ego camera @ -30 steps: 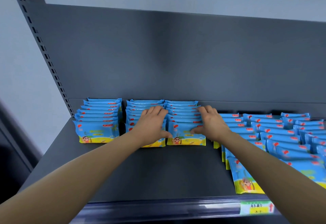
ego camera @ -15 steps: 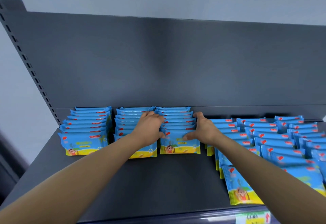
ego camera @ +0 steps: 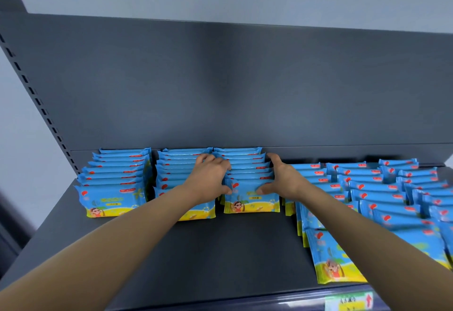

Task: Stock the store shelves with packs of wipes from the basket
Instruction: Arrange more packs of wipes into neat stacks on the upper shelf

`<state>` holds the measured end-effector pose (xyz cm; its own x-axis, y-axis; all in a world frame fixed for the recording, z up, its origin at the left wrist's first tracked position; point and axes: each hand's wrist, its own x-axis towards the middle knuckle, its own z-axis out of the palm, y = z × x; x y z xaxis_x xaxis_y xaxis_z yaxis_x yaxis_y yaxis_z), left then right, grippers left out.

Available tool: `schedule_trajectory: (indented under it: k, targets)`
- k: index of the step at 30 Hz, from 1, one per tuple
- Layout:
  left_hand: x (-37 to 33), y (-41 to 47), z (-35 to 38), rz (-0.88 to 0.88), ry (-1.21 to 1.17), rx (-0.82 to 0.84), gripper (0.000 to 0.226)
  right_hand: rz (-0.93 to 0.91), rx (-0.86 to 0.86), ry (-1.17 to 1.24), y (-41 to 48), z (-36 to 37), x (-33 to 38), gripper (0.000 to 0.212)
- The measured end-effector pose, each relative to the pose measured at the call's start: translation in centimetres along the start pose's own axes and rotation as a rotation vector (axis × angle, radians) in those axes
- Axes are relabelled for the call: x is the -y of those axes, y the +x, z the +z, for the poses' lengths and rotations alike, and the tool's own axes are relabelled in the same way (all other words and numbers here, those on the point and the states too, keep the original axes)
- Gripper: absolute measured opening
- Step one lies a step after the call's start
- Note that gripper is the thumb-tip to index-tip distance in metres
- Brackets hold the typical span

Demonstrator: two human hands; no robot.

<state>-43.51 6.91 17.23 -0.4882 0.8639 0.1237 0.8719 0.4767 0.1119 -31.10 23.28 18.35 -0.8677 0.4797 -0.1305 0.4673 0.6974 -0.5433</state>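
Blue and yellow packs of wipes stand in rows on a dark grey shelf. My two hands clasp the third row of packs from both sides. My left hand curls over the row's left edge, with its thumb on the front pack. My right hand spans the row's right side, fingers at the back and thumb at the front. The first row and second row stand to the left, and my left forearm crosses the second row's front pack. The basket is out of view.
Several more rows of packs fill the right of the shelf, leaning back and reaching the front edge. A grey back panel rises behind. A slotted upright stands at left. A price label sits on the front rail.
Both hands have closed in from on top of the packs to the two sides of the third row, squeezing it together. The camera view has shifted slightly.
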Motion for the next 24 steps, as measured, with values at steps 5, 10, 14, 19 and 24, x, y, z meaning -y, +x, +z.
schedule_trajectory:
  k: [5, 10, 14, 19, 24]
  targets:
    - [0.1, -0.5, 0.4, 0.017, 0.059, -0.025, 0.066, 0.054, 0.022, -0.122, -0.2, -0.2, -0.2, 0.115]
    - [0.0, -0.5, 0.3, 0.015, 0.05, -0.018, 0.063, 0.037, -0.017, -0.148, -0.1, 0.3, 0.2, 0.108]
    - [0.2, -0.8, 0.3, 0.028, 0.055, -0.024, 0.065, 0.017, -0.039, -0.169, -0.3, 0.8, 0.1, 0.105]
    - [0.6, -1.6, -0.8, 0.055, 0.02, -0.063, 0.069, 0.014, -0.062, -0.255, -0.7, 0.9, -0.1, 0.109]
    - [1.9, -4.1, -2.1, 0.06, 0.109, -0.045, 0.087, 0.03, -0.079, -0.404, -1.2, 0.8, 0.1, 0.115]
